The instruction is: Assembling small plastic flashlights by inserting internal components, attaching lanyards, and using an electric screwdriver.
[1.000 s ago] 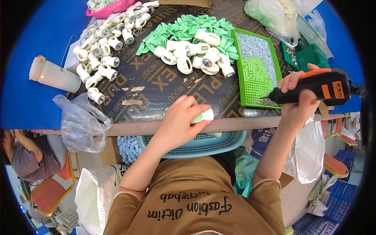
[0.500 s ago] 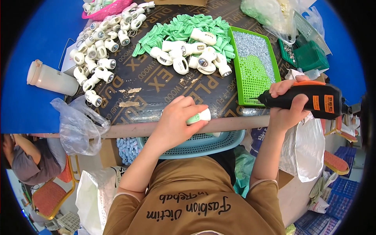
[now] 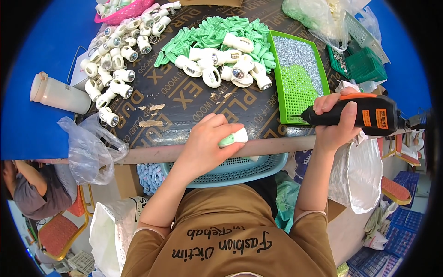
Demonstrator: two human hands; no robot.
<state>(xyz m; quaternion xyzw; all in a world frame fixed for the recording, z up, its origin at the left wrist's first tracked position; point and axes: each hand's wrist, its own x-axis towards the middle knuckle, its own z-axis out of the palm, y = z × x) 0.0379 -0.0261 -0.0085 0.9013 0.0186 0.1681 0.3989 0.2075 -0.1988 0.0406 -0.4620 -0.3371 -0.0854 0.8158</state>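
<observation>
My left hand (image 3: 210, 143) is closed round a small white flashlight (image 3: 240, 135) with a pale green part, held at the near edge of the table. My right hand (image 3: 336, 115) grips a black and orange electric screwdriver (image 3: 364, 114), its tip pointing left over the near end of a green perforated tray (image 3: 287, 104). Small silvery screws (image 3: 300, 51) fill the far part of that tray. Ahead of my left hand lie several white flashlights (image 3: 211, 76) with open housings, against a heap of light green plastic pieces (image 3: 226, 30).
More white flashlights (image 3: 117, 53) spread at the left, below a pink basket (image 3: 122, 16). A cloudy plastic jug (image 3: 60, 93) and a clear bag (image 3: 92, 147) are at the left edge. Below the table edge sits a blue basket (image 3: 272, 167). Another person (image 3: 39, 189) sits at far left.
The screwdriver has shifted very slightly, its back end a little to the right. My left hand keeps hold of the flashlight in nearly the same place.
</observation>
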